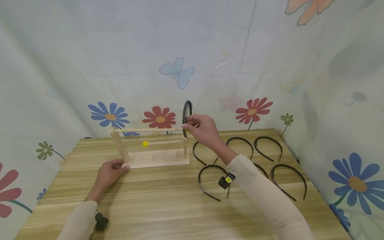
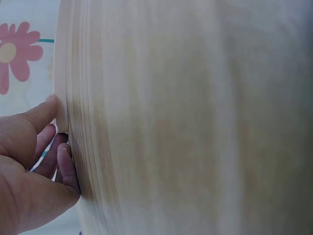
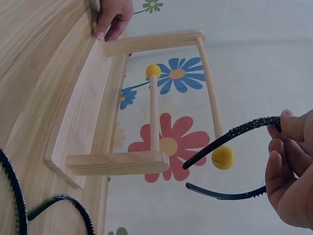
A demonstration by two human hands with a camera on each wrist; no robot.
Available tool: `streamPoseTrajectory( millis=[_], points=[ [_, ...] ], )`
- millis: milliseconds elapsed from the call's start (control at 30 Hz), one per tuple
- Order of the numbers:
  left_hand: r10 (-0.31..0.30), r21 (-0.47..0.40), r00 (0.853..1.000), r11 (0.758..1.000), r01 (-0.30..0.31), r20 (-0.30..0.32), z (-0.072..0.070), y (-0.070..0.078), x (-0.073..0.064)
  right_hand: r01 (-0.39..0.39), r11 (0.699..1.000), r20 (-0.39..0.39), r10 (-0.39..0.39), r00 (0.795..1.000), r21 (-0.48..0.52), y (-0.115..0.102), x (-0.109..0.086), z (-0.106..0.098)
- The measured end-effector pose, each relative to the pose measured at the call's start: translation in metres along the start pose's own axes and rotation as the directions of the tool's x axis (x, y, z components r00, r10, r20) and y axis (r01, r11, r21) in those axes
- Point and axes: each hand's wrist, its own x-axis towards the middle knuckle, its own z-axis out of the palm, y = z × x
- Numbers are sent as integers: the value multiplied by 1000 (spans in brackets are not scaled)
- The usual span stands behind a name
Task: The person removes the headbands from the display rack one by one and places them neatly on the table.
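Observation:
A pale wooden stand has a flat base, two uprights and two horizontal rods. My left hand grips the base's left end, its thumb at the edge. My right hand pinches a black toothed headband with a sparkly band, raised at the right end of the upper rod. In the right wrist view, the headband's two tips point toward the stand, on either side of the yellow ball that caps this rod. Another yellow ball caps the lower rod.
Several black headbands lie on the wooden table to the right, among them one at the far right, one nearer right and one at the front. The right forearm partly covers some. A flowered curtain hangs behind the table.

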Motion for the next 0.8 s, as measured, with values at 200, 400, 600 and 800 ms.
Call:
streamPoseTrajectory(
  millis=[200,400,600,800],
  points=[
    [-4,-3,1000,1000,4,1,0,0,-1,-9,1000,-4,9,1000,13,3,-5,-2],
    [-14,0,1000,1000,14,1,0,1,-1,-29,999,18,28,999,35,0,-13,-5],
    [-14,-4,1000,1000,14,1,-1,1,0,-58,997,44,55,997,59,0,-22,-3],
    [7,-6,1000,1000,-7,-4,-2,1,1,-79,995,44,76,996,61,4,-34,5]
  ],
)
